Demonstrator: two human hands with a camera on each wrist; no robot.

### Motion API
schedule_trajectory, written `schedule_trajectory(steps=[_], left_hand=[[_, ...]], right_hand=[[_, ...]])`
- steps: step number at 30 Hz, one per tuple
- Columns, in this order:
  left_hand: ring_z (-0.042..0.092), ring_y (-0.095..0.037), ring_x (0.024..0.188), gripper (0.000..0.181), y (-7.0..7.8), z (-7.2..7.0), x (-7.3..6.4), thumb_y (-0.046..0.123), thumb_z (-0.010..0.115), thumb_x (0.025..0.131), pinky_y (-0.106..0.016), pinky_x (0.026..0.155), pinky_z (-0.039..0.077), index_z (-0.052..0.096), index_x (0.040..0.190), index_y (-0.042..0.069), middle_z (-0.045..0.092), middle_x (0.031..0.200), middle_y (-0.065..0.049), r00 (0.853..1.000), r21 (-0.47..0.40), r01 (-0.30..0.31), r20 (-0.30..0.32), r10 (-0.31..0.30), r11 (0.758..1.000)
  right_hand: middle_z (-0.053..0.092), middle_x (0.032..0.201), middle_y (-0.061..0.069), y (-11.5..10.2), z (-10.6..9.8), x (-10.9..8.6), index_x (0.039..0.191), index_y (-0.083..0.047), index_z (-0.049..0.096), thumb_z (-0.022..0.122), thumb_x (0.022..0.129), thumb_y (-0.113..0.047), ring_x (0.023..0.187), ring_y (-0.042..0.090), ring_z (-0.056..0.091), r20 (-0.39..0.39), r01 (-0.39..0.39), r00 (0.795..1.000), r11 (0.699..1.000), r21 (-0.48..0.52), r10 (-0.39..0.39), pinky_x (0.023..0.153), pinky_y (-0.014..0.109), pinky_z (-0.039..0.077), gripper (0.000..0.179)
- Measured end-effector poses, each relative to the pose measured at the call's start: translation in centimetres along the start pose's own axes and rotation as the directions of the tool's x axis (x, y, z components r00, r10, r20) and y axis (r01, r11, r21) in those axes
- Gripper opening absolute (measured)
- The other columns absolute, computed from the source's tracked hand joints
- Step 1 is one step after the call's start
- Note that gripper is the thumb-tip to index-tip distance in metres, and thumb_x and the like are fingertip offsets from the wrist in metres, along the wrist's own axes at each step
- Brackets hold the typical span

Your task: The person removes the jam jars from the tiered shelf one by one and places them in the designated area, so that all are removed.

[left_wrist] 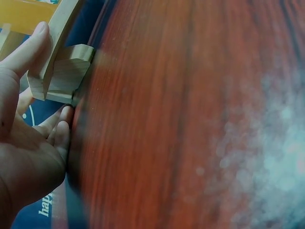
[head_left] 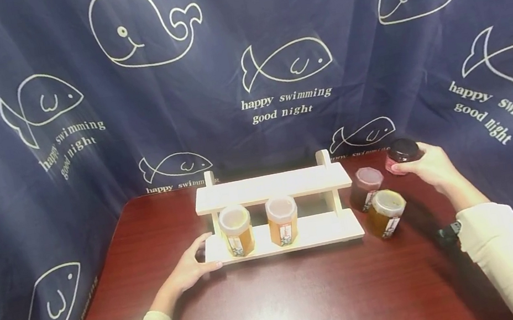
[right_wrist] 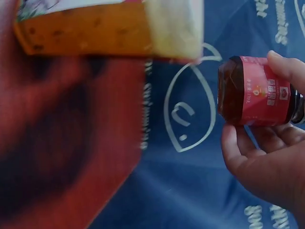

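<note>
- Background: a blue curtain [head_left: 263,13] with white fish, whales and lettering stands beyond both hands.
- Surface: a red-brown table [head_left: 357,284] lies beneath the work; glare shows on its near part, to the right of the left grip.
- Left hand [head_left: 190,265]: holds the left end of the lower shelf [head_left: 320,231] of a pale rack [head_left: 273,186], thumb at the front edge, fingers round the far side.
- First shelf jar [head_left: 244,240]: stands upright on the lower shelf, just right of the left grip.
- Second shelf jar [head_left: 283,228]: stands on the same shelf, farther right of that grip, apart from the first.
- Right hand [head_left: 433,163]: pinches the black-lid jar [right_wrist: 264,90] between thumb and fingers, near the table's far right corner; lid upward. Contact between jar base and table cannot be determined.
- Red jar [head_left: 368,182]: left of the right grip, near the rack's right end.
- Amber jar [head_left: 385,212]: left of the right grip and nearer the wearer, just in front of the red jar.
- Pale sleeves [head_left: 502,249]: cover both forearms behind the grips.
</note>
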State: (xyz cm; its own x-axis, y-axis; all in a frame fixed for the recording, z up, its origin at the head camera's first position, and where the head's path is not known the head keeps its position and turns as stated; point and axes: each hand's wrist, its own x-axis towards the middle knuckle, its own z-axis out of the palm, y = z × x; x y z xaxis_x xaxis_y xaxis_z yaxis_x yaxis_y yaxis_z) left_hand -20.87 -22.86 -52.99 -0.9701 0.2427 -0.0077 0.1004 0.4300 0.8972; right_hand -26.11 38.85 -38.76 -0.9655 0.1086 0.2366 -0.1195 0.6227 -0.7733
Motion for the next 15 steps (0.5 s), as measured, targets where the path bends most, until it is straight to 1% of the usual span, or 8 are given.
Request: schedule_trajectory(steps=[2, 6, 11, 13, 15], left_hand=[[0.055, -0.033, 0.113, 0.088, 0.2, -0.1, 0.0, 0.022, 0.089, 0.077, -0.039, 0.077, 0.053, 0.042, 0.151, 0.014, 0.053, 0.139, -0.022, 1.000, -0.001, 0.005, -0.005, -0.005, 1.000], [0.055, -0.035, 0.108, 0.088, 0.5, -0.2, -0.1, 0.019, 0.088, 0.077, -0.040, 0.064, 0.055, 0.041, 0.152, 0.014, 0.052, 0.139, -0.023, 1.000, -0.028, 0.016, 0.002, -0.016, 0.999], [0.055, -0.034, 0.110, 0.088, 0.4, -0.2, -0.1, 0.020, 0.088, 0.077, -0.039, 0.070, 0.054, 0.042, 0.152, 0.014, 0.052, 0.139, -0.022, 1.000, -0.019, 0.012, 0.000, -0.012, 1.000], [0.055, -0.033, 0.110, 0.088, 0.4, -0.2, -0.1, 0.021, 0.088, 0.077, -0.037, 0.075, 0.053, 0.042, 0.152, 0.015, 0.053, 0.138, -0.022, 1.000, -0.009, 0.014, -0.001, -0.014, 1.000], [0.055, -0.032, 0.111, 0.088, 0.4, -0.2, -0.1, 0.022, 0.088, 0.077, -0.038, 0.077, 0.053, 0.041, 0.152, 0.015, 0.053, 0.138, -0.021, 1.000, -0.005, 0.020, 0.002, -0.020, 1.000]], right_hand=[[0.065, 0.084, -0.025, 1.1, 0.0, 0.1, 0.123, 0.005, 0.063, 0.089, 0.078, -0.023, 0.083, -0.002, 0.057, 0.009, -0.014, 1.000, 1.000, -0.005, 0.014, 0.073, 0.014, 0.043, 0.060], [0.064, 0.086, -0.020, 3.2, 0.6, 0.1, 0.123, 0.006, 0.063, 0.089, 0.078, -0.022, 0.082, 0.000, 0.056, 0.025, -0.040, 0.999, 0.999, -0.016, 0.040, 0.073, 0.015, 0.044, 0.059], [0.065, 0.084, -0.017, 5.8, 1.8, -0.2, 0.123, 0.010, 0.060, 0.087, 0.079, -0.016, 0.077, 0.000, 0.058, 0.059, -0.091, 0.994, 0.995, 0.028, 0.090, 0.070, 0.019, 0.051, 0.058], [0.066, 0.084, -0.014, 6.6, 2.3, -0.4, 0.123, 0.011, 0.059, 0.086, 0.080, -0.015, 0.077, 0.002, 0.059, 0.074, -0.106, 0.992, 0.994, 0.036, 0.104, 0.069, 0.019, 0.051, 0.057], [0.068, 0.087, -0.008, 7.2, 2.8, -0.5, 0.122, 0.011, 0.060, 0.086, 0.079, -0.015, 0.079, 0.003, 0.058, 0.078, -0.106, 0.991, 0.994, 0.012, 0.105, 0.071, 0.018, 0.049, 0.057]])
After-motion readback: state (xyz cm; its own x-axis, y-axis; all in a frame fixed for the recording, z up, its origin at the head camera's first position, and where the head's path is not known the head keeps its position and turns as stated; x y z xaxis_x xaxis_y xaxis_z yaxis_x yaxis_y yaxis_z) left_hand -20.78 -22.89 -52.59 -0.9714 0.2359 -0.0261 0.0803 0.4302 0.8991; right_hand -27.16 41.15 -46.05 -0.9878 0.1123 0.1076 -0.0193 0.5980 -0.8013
